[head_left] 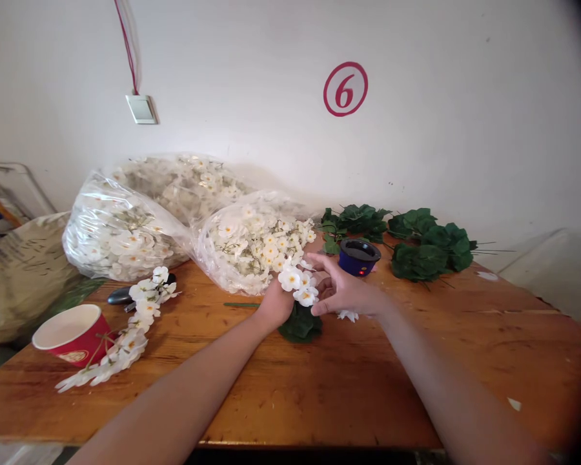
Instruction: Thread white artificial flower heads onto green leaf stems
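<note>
My left hand (275, 305) is closed around the lower part of an artificial flower spray, its fingers mostly hidden. White blossoms with yellow centres (297, 282) stand up beside its thumb side. Green artificial leaves (301, 323) show just below them, between my hands. From the right, my right hand (341, 289) curls its fingers and thumb around the blossoms' edge; the exact contact is partly hidden. Behind that hand sits a small dark blue pot with a lit red light (359, 258). A white petal piece (348, 316) pokes out under my right wrist.
Clear plastic bags of white artificial flowers (126, 232) lie along the wall. Bunches of green leaves (419, 261) are at the back right. At left, a red paper cup (75, 336) stands with a flower strand (138, 323) beside it. A green stem (242, 305) lies on the wooden table (329, 400).
</note>
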Available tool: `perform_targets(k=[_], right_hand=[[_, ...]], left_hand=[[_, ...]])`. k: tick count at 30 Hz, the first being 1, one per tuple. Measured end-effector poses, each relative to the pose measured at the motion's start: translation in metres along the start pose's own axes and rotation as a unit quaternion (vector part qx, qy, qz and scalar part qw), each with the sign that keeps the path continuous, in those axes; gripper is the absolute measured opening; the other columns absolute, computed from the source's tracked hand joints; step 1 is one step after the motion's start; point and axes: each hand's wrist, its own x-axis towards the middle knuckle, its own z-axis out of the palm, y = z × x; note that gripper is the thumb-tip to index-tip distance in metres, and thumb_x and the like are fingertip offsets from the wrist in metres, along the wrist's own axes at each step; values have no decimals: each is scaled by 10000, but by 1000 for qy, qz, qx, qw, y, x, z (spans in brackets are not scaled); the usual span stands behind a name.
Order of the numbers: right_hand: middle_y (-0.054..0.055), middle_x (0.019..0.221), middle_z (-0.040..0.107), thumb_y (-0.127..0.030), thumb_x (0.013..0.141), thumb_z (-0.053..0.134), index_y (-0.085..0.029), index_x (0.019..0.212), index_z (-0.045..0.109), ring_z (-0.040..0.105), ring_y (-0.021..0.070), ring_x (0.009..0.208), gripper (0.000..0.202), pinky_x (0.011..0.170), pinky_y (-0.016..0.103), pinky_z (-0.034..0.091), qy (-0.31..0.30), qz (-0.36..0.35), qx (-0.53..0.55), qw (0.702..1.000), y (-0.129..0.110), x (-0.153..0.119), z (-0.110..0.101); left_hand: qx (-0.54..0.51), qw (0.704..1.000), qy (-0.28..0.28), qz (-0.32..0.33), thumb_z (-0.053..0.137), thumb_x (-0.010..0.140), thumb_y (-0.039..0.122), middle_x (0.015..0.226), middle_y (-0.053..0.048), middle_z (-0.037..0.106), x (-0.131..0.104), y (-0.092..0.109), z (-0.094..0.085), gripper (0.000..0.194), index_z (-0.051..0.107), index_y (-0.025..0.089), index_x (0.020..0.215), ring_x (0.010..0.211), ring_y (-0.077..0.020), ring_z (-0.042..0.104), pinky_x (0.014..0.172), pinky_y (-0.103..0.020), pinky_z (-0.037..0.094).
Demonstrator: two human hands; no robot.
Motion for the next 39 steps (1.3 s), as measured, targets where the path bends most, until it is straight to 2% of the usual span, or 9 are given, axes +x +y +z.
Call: perform_targets(k=[2, 6, 11, 14, 18, 23, 26, 34, 39], right_hand=[[94, 1270, 509, -288, 557, 851, -350, 1452, 262, 578, 158, 794, 1073, 657, 291, 488, 16, -13, -79, 997, 0, -1, 2], [68, 1207, 541, -260, 612, 795, -313, 1348, 435, 557, 146, 786, 821, 675, 275, 454, 74, -60, -141, 985, 5, 4, 8], [3, 847, 610, -397, 676, 742, -220, 1003, 609, 529, 140, 697, 395, 637, 258, 422, 98, -50, -62, 992, 14, 13, 5], [-9, 739, 584, -441, 651, 753, -193, 836, 598, 514, 140, 669, 346, 610, 252, 403, 115, -40, -5, 992, 20, 18, 4], [-33, 685, 524, -395, 630, 767, -180, 739, 539, 473, 117, 637, 332, 596, 234, 374, 136, -53, 25, 989, 28, 22, 3], [-14, 781, 555, -252, 642, 726, -173, 668, 499, 499, 122, 705, 241, 656, 241, 392, 144, -95, 10, 985, 33, 24, 2], [10, 866, 594, -208, 647, 687, -171, 638, 503, 545, 147, 786, 188, 711, 259, 408, 156, -121, -20, 980, 30, 23, 4], [64, 1042, 639, -113, 622, 627, -167, 617, 592, 615, 191, 884, 64, 742, 289, 438, 138, -118, -128, 975, 15, 16, 14], [68, 1104, 641, -105, 633, 671, -190, 742, 658, 612, 183, 836, 139, 684, 282, 432, 115, -152, -228, 955, 2, 8, 17]], left_hand=[[8, 1000, 3, -13, 486, 831, 143, 1057, -71, 707, 0, -2, 0, 266, 671, 154, 1022, 928, -199, 630, 903, -336, 478], [47, 999, -21, 10, 498, 795, 124, 1062, -71, 703, -2, -2, 0, 267, 677, 160, 990, 954, -206, 628, 905, -328, 479], [97, 994, -45, 18, 491, 835, 154, 972, -63, 701, -5, 3, 2, 208, 663, 165, 952, 931, -217, 624, 881, -351, 485], [99, 993, -58, 25, 476, 864, 180, 986, -60, 696, -5, 6, 2, 207, 659, 170, 961, 955, -218, 616, 895, -362, 481], [49, 996, -73, 18, 483, 856, 172, 1020, -71, 696, -4, 5, 2, 216, 655, 167, 987, 972, -211, 615, 918, -359, 473], [-1, 995, -102, -11, 556, 818, 206, 933, -65, 688, -4, 8, -2, 127, 636, 150, 899, 870, -189, 611, 836, -316, 486], [5, 993, -116, -21, 643, 750, 219, 909, -44, 670, -5, 13, -2, 169, 617, 149, 902, 827, -177, 594, 777, -287, 482], [95, 992, -83, -2, 664, 747, 290, 714, -9, 604, -2, 6, -3, 177, 592, 137, 696, 674, -135, 510, 652, -255, 423], [79, 994, -70, -26, 669, 725, 305, 640, -4, 583, 0, 2, -7, 214, 577, 129, 645, 614, -117, 475, 586, -240, 393]])
